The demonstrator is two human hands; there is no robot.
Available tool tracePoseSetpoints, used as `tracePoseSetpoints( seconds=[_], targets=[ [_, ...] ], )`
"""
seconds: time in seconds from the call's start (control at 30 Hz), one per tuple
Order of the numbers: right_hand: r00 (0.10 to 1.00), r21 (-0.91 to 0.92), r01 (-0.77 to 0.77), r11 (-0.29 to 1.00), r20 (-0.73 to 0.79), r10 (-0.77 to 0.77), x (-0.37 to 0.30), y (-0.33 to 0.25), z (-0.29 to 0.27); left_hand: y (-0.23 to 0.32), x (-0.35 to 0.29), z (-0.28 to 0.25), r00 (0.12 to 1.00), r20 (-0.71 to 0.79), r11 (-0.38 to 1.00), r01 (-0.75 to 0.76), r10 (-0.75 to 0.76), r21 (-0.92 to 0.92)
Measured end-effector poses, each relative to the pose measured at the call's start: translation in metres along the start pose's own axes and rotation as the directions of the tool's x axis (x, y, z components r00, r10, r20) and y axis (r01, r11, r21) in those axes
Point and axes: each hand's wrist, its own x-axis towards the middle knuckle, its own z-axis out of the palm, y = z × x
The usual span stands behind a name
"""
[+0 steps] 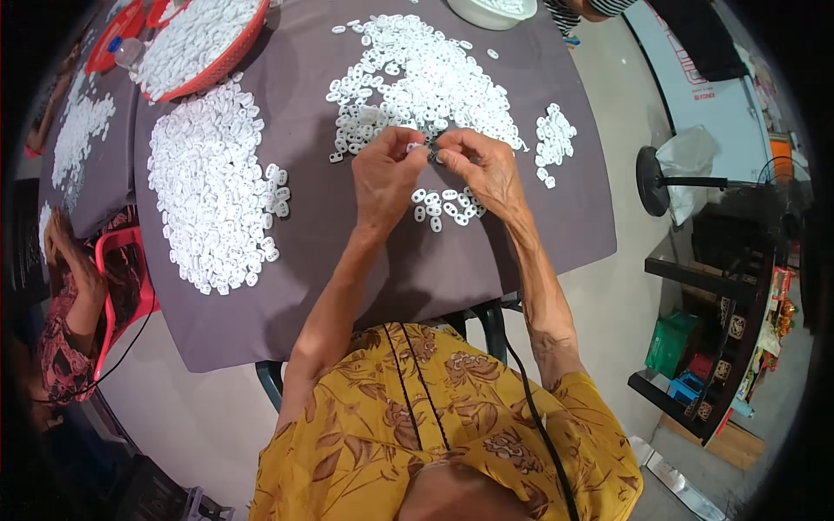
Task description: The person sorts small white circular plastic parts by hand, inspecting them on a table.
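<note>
My left hand and my right hand meet at the near edge of a big heap of small white two-holed plastic pieces. Thumb and fingers of the left are pinched on one small white piece. Close beside it, the right hand's thumb and fingertips are pressed together; something small and dark shows between the two hands, too small to name. Just below the hands lies a loose group of white pieces. A large spread of finished-looking white pieces covers the table's left side.
The grey-brown cloth-covered table carries a red basket piled with white pieces, a white bowl and a small side pile. Another person's arm is at the left, near a red chair. A dark shelf stands right.
</note>
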Motion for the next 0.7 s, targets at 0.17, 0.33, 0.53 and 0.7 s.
tracePoseSetpoints(
  seconds=[0.17, 0.33, 0.53, 0.7],
  targets=[
    [0.998, -0.021, 0.059, 0.998, -0.010, -0.060, -0.002, -0.005, 0.004, 0.004, 0.001, -0.008, 0.967, 0.191, 0.857, 0.240, -0.169, -0.456],
    [0.989, 0.012, 0.145, 0.989, -0.043, -0.144, -0.003, -0.004, 0.005, -0.004, 0.001, -0.004, 0.974, 0.200, 0.845, 0.192, -0.103, -0.500],
    [0.999, -0.036, 0.046, 0.998, -0.004, -0.047, -0.004, -0.010, 0.004, -0.004, 0.000, -0.004, 0.983, 0.172, 0.876, 0.142, -0.069, -0.460],
    [0.985, -0.102, 0.160, 0.982, -0.048, -0.166, -0.004, -0.006, 0.004, -0.003, 0.000, -0.004, 0.969, 0.208, 0.838, 0.222, -0.133, -0.499]
  ],
)
